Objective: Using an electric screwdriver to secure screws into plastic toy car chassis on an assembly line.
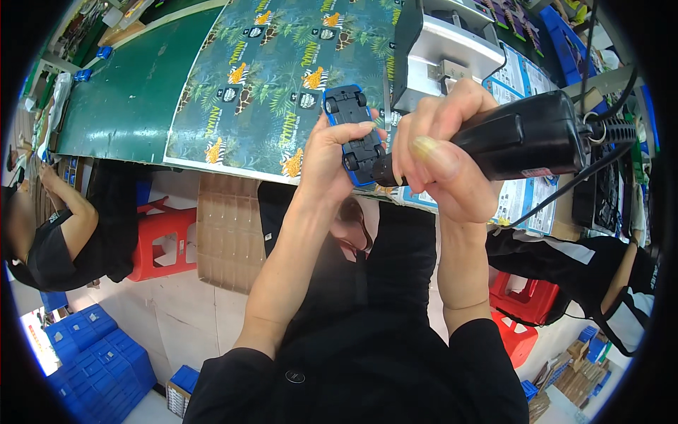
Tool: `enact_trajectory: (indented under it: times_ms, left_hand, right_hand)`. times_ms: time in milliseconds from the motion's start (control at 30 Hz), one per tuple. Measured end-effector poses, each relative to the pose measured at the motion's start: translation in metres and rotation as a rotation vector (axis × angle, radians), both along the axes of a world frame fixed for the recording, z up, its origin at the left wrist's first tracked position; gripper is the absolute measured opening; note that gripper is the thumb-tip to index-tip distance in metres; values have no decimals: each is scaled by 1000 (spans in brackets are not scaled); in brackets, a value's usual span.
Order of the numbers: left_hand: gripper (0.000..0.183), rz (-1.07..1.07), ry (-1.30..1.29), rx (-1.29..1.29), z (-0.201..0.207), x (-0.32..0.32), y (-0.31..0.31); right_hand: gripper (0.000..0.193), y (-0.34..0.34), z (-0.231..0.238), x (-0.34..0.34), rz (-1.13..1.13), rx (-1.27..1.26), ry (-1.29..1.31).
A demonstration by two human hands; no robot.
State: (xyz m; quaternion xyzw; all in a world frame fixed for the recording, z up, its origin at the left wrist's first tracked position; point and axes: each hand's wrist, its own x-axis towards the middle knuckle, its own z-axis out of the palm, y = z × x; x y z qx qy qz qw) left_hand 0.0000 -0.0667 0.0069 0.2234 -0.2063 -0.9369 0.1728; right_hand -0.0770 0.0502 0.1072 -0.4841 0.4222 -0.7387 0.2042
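Observation:
My left hand (328, 152) grips a blue toy car (353, 127) turned wheels up, its black underside showing and my thumb lying across it. My right hand (452, 141) is wrapped around a black electric screwdriver (526, 138) held nearly level, with a cable trailing from its right end. The tool's tip meets the end of the car's underside closest to me; the exact contact spot is partly covered by my right fingers. Beneath both hands lies a printed sheet (275, 92) with a jungle animal pattern, spread on the green table (127, 99).
A grey metal fixture (448, 56) stands just beyond my right hand. Blue toy cars (83, 75) sit far left on the table. Co-workers sit at left (60, 240) and right (593, 275), by red stools (166, 237). Blue crates (102, 360) are stacked on the floor.

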Motion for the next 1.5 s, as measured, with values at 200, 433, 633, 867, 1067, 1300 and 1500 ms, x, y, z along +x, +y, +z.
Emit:
enact_trajectory:
  times_ms: [200, 433, 633, 867, 1067, 1300, 1500]
  left_hand:
    - [43, -21, 20, 71, -7, 1, -2]
    - [32, 6, 67, -40, -2, -1, 4]
    - [69, -65, 135, -28, 8, 1, -4]
    - [62, 327, -70, -1827, 11, 1, -39]
    - [80, -105, 131, -2755, 22, 19, -90]
    - [92, -64, -698, -2915, 44, 124, -228]
    - [84, 189, -847, -2602, 16, 176, -213]
  right_hand:
    - [22, 3, 1, 5, 3, 13, -25]
    - [20, 5, 1, 6, -40, 19, -18]
    - [21, 29, 3, -4, -3, -195, -62]
    - [11, 69, -36, -25, -504, 106, 2]
    - [12, 75, -48, -33, -540, -53, -119]
    - [10, 80, -49, -39, -534, -66, -126]
    - [12, 73, -50, -38, -578, -64, -102]
